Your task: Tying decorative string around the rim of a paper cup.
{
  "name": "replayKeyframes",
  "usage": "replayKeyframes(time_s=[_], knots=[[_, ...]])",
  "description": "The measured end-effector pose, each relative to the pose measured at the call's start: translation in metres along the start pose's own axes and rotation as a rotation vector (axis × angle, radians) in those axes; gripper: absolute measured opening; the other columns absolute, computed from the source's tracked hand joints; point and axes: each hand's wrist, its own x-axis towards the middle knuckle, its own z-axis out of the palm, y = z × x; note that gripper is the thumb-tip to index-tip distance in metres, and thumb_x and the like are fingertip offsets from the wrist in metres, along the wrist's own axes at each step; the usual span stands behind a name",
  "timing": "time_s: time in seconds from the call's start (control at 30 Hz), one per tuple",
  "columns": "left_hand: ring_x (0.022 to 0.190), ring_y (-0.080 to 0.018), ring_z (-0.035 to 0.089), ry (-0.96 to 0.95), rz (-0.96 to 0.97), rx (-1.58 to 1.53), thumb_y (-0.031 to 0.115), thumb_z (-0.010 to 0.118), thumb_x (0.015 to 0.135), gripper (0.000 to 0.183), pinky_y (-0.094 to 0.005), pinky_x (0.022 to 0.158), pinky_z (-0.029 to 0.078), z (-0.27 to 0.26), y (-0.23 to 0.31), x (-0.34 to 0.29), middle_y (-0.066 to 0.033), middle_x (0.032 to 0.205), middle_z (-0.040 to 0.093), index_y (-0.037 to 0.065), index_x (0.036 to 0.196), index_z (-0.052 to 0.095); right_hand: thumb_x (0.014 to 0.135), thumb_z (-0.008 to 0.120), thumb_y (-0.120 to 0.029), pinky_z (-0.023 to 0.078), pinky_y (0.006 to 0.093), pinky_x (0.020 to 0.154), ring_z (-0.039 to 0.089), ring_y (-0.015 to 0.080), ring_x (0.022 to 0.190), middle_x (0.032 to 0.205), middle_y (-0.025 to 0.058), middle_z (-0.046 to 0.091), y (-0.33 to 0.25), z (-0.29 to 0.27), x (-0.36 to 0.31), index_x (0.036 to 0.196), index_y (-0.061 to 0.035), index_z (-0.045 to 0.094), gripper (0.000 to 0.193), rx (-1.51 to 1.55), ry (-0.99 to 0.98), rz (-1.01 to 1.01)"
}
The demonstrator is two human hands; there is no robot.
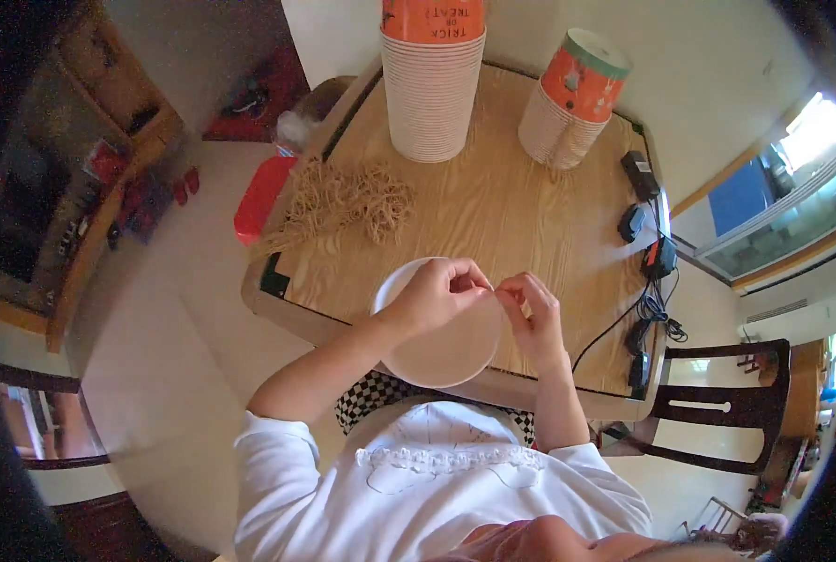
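Observation:
A white round paper bucket (pixel 441 361) stands at the table's near edge, right in front of me, its open mouth facing up. My left hand (pixel 439 292) reaches over the bucket, thumb and forefinger pinched together near the far right of its rim. Close beside it, my right hand (pixel 536 309) is pinched too, just outside the rim. Whatever lies between the fingertips is too small to make out. To the left on the tabletop spreads a loose heap of tan twine pieces (pixel 357 201).
A tall stack of paper buckets (pixel 432 98) stands at the back, a shorter stack (pixel 568 117) right of it. Black adapters and cables (pixel 657 300) line the right edge. A red plastic object (pixel 263 199) sits by the left edge; a dark chair (pixel 717 403) is at right.

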Motion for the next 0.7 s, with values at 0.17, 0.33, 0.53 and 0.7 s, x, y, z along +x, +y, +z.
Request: replayKeyframes(time_s=[0.17,0.33,0.53,0.7], knots=[[0.064,-0.0152,0.058,0.062,0.065,0.323,0.007,0.063,0.076,0.006,-0.0294,0.059,0.046,0.000,0.015,-0.003,-0.0063,0.072,0.061,0.002,0.079,0.061,0.083,0.057,-0.007,0.045,0.0293,0.061,0.056,0.0207,0.070,0.078,0.0098,0.058,0.018,0.007,-0.001,0.087,-0.0008,0.056,0.007,0.051,-0.006,0.037],[0.068,-0.0257,0.059,0.124,0.155,0.695,0.009,0.063,0.071,0.007,-0.0359,0.062,0.046,0.001,0.014,-0.006,-0.0102,0.072,0.058,0.003,0.072,0.058,0.088,0.053,-0.008,0.043,0.0244,0.063,0.052,0.0097,0.073,0.080,0.0046,0.058,0.028,0.005,0.004,0.090,-0.0002,0.057,0.009,0.263,0.058,0.250],[0.067,-0.0269,0.058,0.116,0.165,0.760,0.009,0.063,0.070,0.009,-0.0384,0.060,0.045,0.003,0.012,-0.005,-0.0094,0.071,0.057,0.005,0.069,0.056,0.084,0.058,-0.004,0.044,0.0240,0.064,0.054,0.0113,0.073,0.082,0.0060,0.060,0.037,0.009,0.003,0.092,-0.0012,0.061,0.010,0.140,-0.031,0.221],[0.067,-0.0273,0.058,0.121,0.152,0.772,0.009,0.063,0.071,0.008,-0.0383,0.060,0.046,0.005,0.008,-0.003,-0.0099,0.071,0.057,0.004,0.070,0.056,0.081,0.059,-0.001,0.043,0.0227,0.063,0.053,0.0098,0.071,0.080,0.0043,0.059,0.039,0.011,0.003,0.091,-0.0024,0.063,0.010,0.160,-0.028,0.188]])
